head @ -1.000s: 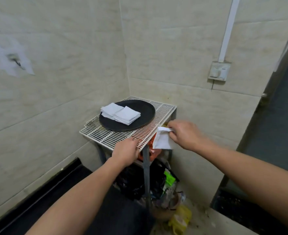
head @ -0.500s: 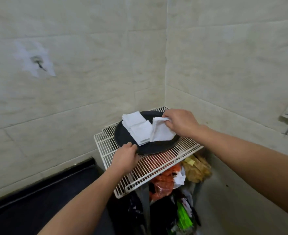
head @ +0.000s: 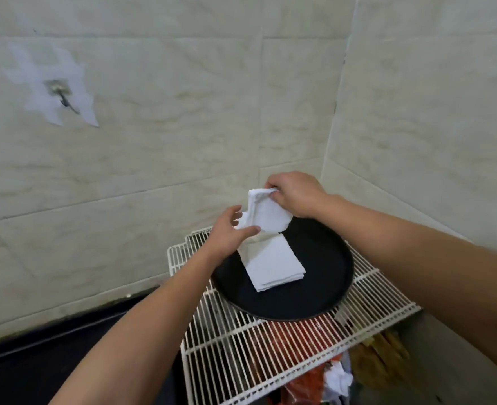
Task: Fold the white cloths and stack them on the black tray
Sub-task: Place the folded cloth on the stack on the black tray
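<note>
Left hand (head: 232, 233) half-spread, thumb and fingers touching hanging white cloth (head: 267, 216); right hand (head: 295, 194) pinches its top corner, above far-left rim of black tray (head: 326, 276). Folded cloth stack (head: 272, 266) lies in tray on white wire rack (head: 270, 355). Red bags (head: 288, 340) beneath rack; tiled wall (head: 153, 141) behind.

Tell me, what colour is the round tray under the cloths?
The tray is black, seen in the head view, on a white wire rack.

**Tiled corner with a wire rack**

2 walls of pale marbled tile (head: 183, 135) meet at a corner. A metal hook (head: 61, 96) sits in a white patch on the left wall. A white wire rack (head: 259, 355) stands above a dark floor (head: 51, 366).
</note>
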A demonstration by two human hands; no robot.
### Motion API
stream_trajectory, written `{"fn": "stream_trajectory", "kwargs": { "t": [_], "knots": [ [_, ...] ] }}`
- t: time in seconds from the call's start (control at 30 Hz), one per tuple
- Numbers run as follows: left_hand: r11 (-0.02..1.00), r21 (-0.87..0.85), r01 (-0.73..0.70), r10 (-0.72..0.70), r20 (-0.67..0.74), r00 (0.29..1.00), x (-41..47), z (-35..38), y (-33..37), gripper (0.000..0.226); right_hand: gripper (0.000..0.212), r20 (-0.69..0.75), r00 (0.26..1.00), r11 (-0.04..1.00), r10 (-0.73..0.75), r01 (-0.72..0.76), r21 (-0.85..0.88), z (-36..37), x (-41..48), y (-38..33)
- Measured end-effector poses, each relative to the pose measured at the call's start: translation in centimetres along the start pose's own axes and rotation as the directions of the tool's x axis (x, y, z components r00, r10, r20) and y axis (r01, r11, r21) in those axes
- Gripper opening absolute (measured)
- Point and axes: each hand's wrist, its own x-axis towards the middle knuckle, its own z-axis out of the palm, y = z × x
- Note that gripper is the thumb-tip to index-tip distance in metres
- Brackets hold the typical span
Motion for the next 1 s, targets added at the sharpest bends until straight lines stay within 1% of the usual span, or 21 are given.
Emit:
{"fn": "stream_trajectory", "kwargs": {
  "t": [0.07, 0.13, 0.17, 0.27, 0.37, 0.43, 0.5, 0.57, 0.67, 0.8, 0.87, 1.0],
  "knots": [
    [1.000, 0.001, 0.010, -0.010, 0.033, 0.999, 2.5, -0.3, -0.1, 0.047, 0.021, 0.022, 1.000, 1.000, 0.000, 0.000, 0.015, 0.9, 2.0, 0.2],
    [0.998, 0.061, -0.010, 0.009, 0.014, 1.000, 4.3, -0.4, -0.7, 0.019, 0.020, 0.032, 0.999, 1.000, 0.003, -0.003, 0.018, 1.8, 3.5, 0.8],
    [0.997, 0.076, -0.006, 0.006, -0.001, 1.000, 5.1, -0.3, -1.1, 0.015, 0.020, 0.040, 0.999, 1.000, 0.004, -0.005, 0.017, 2.3, 4.3, 1.2],
    [0.998, 0.053, 0.045, -0.045, 0.002, 0.999, 6.1, 0.2, -2.1, 0.028, 0.021, 0.074, 0.997, 1.000, 0.007, -0.007, 0.009, 3.7, 5.9, 2.3],
    [0.994, 0.052, 0.095, -0.096, 0.020, 0.995, 6.6, 0.7, -2.9, 0.027, 0.020, 0.104, 0.995, 1.000, 0.014, -0.015, 0.004, 5.1, 7.7, 2.9],
    [0.989, 0.099, 0.109, -0.110, 0.008, 0.994, 6.8, 0.9, -3.3, 0.030, 0.020, 0.125, 0.992, 1.000, 0.005, -0.005, -0.007, 6.0, 8.7, 3.0],
    [0.984, 0.121, 0.130, -0.129, -0.015, 0.992, 6.7, 1.1, -3.7, 0.027, 0.021, 0.163, 0.987, 1.000, -0.009, 0.011, -0.011, 6.8, 9.7, 2.9],
    [0.982, 0.096, 0.159, -0.157, -0.034, 0.987, 6.5, 1.2, -3.8, 0.023, 0.023, 0.205, 0.979, 1.000, -0.021, 0.023, -0.008, 7.6, 10.5, 2.7],
    [0.980, 0.040, 0.193, -0.190, -0.064, 0.980, 6.5, 0.9, -4.0, 0.017, 0.023, 0.227, 0.973, 0.999, -0.041, 0.042, 0.001, 8.5, 11.6, 2.5],
    [0.970, 0.019, 0.242, -0.240, -0.088, 0.967, 6.5, 0.8, -4.1, 0.029, 0.021, 0.248, 0.968, 0.999, -0.040, 0.031, 0.039, 10.2, 12.8, 2.5],
    [0.968, 0.015, 0.249, -0.246, -0.102, 0.964, 6.5, 0.8, -4.3, 0.032, 0.020, 0.250, 0.968, 0.996, -0.030, 0.009, 0.084, 11.3, 13.2, 2.7],
    [0.976, 0.059, 0.208, -0.197, -0.152, 0.968, 6.7, 0.8, -4.7, 0.036, 0.020, 0.245, 0.969, 0.985, 0.008, -0.050, 0.165, 13.2, 13.4, 3.3]
  ]
}}
